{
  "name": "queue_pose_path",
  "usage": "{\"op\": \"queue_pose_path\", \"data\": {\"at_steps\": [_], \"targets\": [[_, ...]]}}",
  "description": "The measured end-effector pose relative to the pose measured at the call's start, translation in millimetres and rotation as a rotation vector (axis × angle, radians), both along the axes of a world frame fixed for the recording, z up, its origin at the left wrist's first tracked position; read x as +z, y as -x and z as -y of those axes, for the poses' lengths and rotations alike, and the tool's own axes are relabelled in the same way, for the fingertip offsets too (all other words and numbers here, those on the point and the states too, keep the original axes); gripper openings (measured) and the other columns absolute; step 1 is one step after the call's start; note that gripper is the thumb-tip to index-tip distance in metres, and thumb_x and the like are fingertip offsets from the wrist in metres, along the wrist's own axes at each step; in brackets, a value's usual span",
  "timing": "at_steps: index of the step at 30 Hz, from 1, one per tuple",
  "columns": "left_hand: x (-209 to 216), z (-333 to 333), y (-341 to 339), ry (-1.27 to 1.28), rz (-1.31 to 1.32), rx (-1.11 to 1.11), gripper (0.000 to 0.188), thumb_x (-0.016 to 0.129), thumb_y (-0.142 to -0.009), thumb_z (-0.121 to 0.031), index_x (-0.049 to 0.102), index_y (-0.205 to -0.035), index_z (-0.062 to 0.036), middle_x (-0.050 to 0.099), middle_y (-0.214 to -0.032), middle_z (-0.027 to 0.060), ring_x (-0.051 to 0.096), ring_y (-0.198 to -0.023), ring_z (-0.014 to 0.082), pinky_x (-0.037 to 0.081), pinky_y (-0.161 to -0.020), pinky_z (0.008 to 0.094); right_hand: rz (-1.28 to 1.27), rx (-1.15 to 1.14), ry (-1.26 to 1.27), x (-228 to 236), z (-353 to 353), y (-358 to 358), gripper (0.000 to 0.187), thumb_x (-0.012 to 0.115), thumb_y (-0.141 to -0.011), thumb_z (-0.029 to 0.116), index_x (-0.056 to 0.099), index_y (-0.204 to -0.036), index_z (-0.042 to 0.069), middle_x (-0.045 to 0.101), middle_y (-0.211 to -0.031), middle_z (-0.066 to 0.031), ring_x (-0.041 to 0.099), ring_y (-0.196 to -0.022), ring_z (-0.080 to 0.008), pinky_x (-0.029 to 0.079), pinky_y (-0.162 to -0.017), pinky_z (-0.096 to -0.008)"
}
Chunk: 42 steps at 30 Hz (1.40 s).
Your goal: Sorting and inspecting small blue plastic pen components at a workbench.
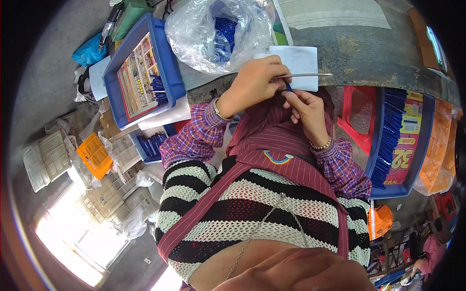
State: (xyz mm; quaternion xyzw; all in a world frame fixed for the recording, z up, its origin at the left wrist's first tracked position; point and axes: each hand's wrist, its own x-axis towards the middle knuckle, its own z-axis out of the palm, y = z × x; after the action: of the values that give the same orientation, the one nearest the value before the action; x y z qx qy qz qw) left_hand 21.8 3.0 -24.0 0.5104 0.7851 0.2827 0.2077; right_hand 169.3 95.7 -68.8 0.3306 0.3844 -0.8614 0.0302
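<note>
My left hand [257,80] is closed, with a thin silvery rod [310,75] sticking out to the right from between its fingers. The rod's exact kind is not clear. Just below it, my right hand [309,112] pinches a small, slim dark blue piece [289,87] between thumb and fingers. The blue piece reaches up to the left fingertips, and whether both hands grip it is hard to tell. Both hands meet over my lap at the table's near edge, in front of a white sheet [301,56].
A clear plastic bag [191,36] of tiny blue pieces lies on the worktable [359,56]. To the left, a blue tray [177,72] holds several slim blue pieces; at right, another blue tray [421,160] holds a pile of them beside a red plastic frame [345,114].
</note>
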Motion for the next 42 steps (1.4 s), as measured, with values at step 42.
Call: {"op": "queue_pose_path", "data": {"at_steps": [42], "targets": [[-2.3, 14.9, -14.1, -0.52, 0.69, 0.13, 0.014, 0.048, -0.089, -0.001, 0.052, -0.102, 0.0008, 0.058, -0.092, 0.0108, 0.057, -0.087, 0.0162, 0.046, -0.08, 0.0281, 0.047, 0.047, 0.04, 1.8, -6.7, -7.0, 0.019, 0.063, -0.084, 0.018, 0.065, -0.091, 0.0, 0.061, -0.067, -0.0021, 0.045, -0.043, -0.0027, 0.035, -0.037, -0.0176]]}}
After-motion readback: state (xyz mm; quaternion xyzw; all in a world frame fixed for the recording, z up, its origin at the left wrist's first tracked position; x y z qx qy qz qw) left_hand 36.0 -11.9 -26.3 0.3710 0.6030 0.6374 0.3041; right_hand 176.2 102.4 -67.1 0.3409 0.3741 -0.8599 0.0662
